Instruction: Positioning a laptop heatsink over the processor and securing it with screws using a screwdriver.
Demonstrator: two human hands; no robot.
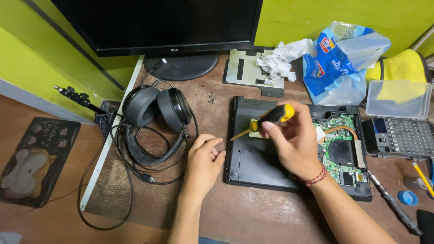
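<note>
My right hand [296, 142] holds a yellow-and-black screwdriver [266, 119] above an opened black laptop base [253, 162] that lies upside down on the desk. The screwdriver's tip points down-left toward the laptop's left half. A green circuit board [339, 156] with a copper heat pipe shows in the uncovered right half. My left hand [204, 160] rests on the wooden desk just left of the laptop, fingers curled, pinching at something too small to make out.
Black headphones [156, 108] with tangled cables lie at the left. A monitor [158, 27] stands at the back. A removed cover panel [246, 70], crumpled paper [282, 58], a blue plastic bag [339, 63], a bit case [400, 135] and another screwdriver [393, 203] lie around.
</note>
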